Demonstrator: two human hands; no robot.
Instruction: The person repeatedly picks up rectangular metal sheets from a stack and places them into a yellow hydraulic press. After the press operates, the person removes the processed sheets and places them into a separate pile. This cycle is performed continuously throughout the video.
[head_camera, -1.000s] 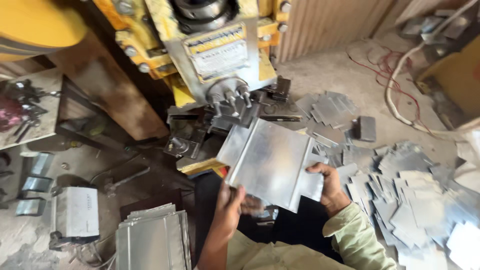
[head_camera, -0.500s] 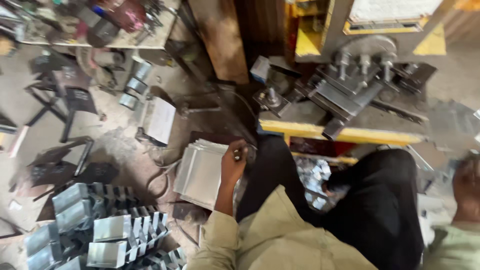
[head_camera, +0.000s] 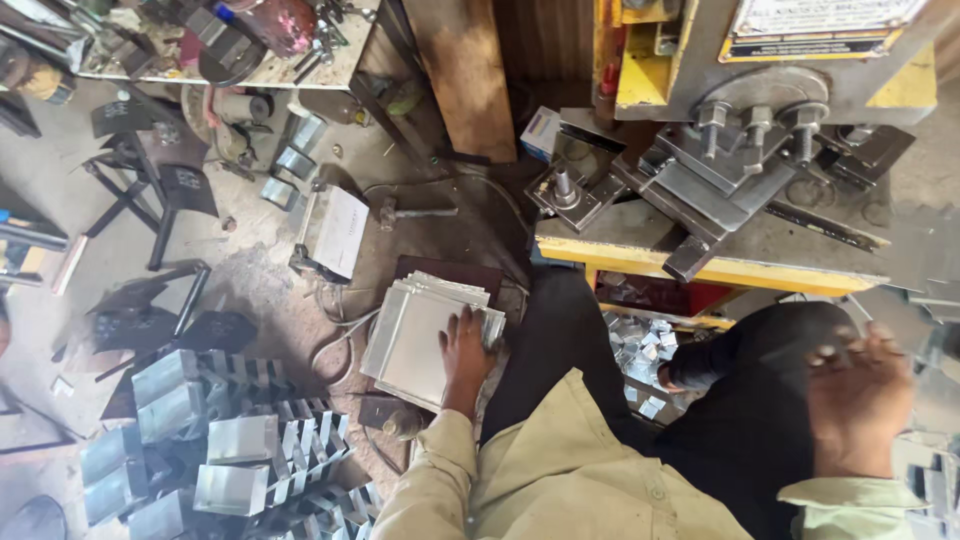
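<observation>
My left hand (head_camera: 466, 348) lies on a stack of flat grey metal sheets (head_camera: 412, 335) on the floor to my left, its fingers curled over the top sheet's far edge. My right hand (head_camera: 856, 400) is blurred above my right knee, back of the hand up, fingers bent. A smeared grey metal shape (head_camera: 930, 275) shows just beyond it; whether the hand holds it is unclear. Ahead of my knees stands the yellow and grey press (head_camera: 700, 180) with its bolted die.
Bent metal brackets (head_camera: 230, 440) are heaped at the lower left. Small offcuts (head_camera: 640, 350) lie under the press. A hammer (head_camera: 415, 212), a white box (head_camera: 340, 232), a black stool (head_camera: 150, 170) and a cluttered bench (head_camera: 250, 45) crowd the left floor.
A second ago both hands held a sheet up before the press. The view has swung left; my left hand has settled onto the stack, and my right hand has moved in over my knee.
</observation>
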